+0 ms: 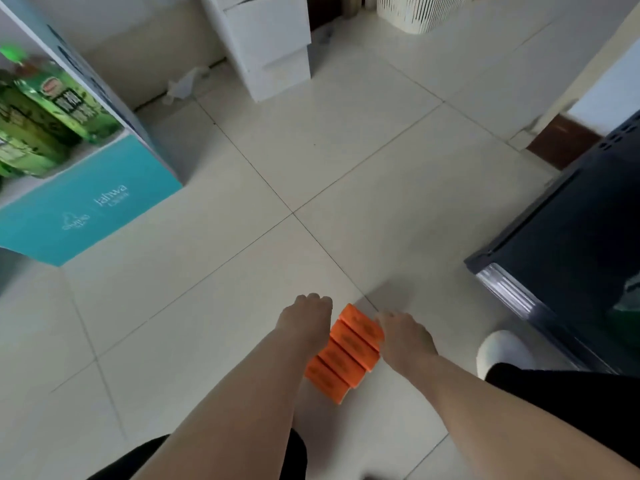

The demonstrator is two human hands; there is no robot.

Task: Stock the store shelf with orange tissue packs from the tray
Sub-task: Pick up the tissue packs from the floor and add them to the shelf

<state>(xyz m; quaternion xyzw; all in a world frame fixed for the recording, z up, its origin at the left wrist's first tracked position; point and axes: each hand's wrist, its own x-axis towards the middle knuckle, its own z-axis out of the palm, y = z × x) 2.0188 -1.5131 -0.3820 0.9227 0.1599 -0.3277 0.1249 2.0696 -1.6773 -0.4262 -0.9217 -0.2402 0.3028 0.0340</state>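
Orange tissue packs (346,351) | left hand (304,323), right hand (405,337): grips clasp row | fingertips hidden

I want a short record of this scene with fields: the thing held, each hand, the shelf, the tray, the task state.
held: four orange packs, side by side in one row
left hand: grips the row's left side
right hand: grips the row's right side
shelf: far left, teal base, green bottles on it
tray: dark, at right, contents unclear
task state: packs not yet on the shelf
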